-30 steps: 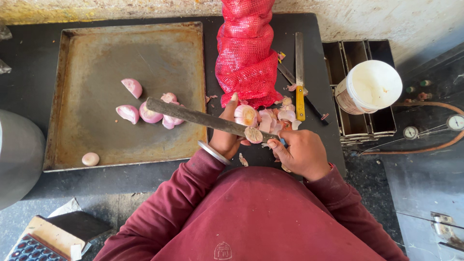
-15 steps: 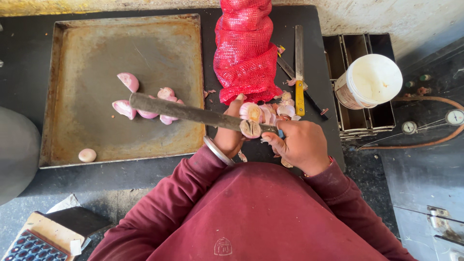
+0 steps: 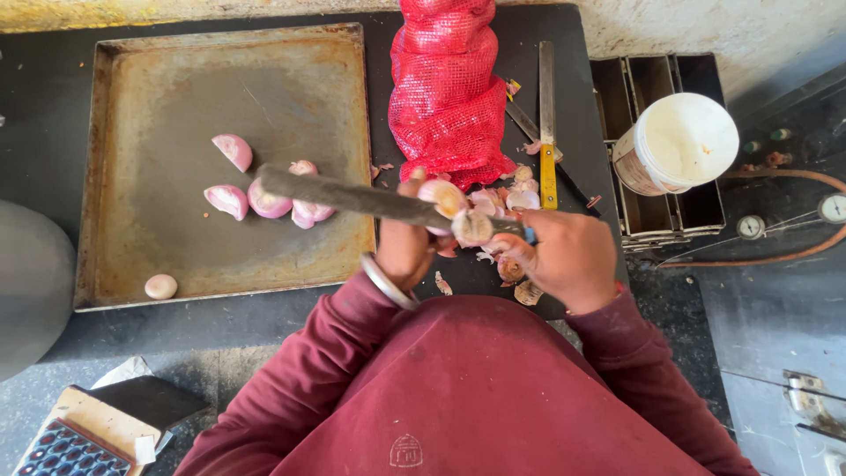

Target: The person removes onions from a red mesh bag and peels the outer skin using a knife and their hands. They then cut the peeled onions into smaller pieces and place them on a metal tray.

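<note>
My left hand (image 3: 407, 245) holds a peeled pinkish onion (image 3: 443, 197) over the dark counter. My right hand (image 3: 568, 257) grips the handle of a long knife (image 3: 352, 196), whose blade reaches left over the tray. The blade rests against the onion. A red mesh sack of onions (image 3: 448, 88) lies just beyond my hands. Onion skins (image 3: 507, 198) are scattered around my fingers. On the large metal tray (image 3: 159, 79) to the left lie several cut onion pieces (image 3: 264, 196) and one small whole onion (image 3: 160, 286).
A second knife with a yellow handle (image 3: 547, 132) lies right of the sack. A white bucket (image 3: 679, 143) stands on metal tins at the right. Gauges and a hose (image 3: 793, 220) sit further right. A grey round vessel (image 3: 31, 291) is at the left edge.
The knife blade has shifted slightly lower and right against the onion in my left hand. The view has tilted a little; the tray pieces stay put.
</note>
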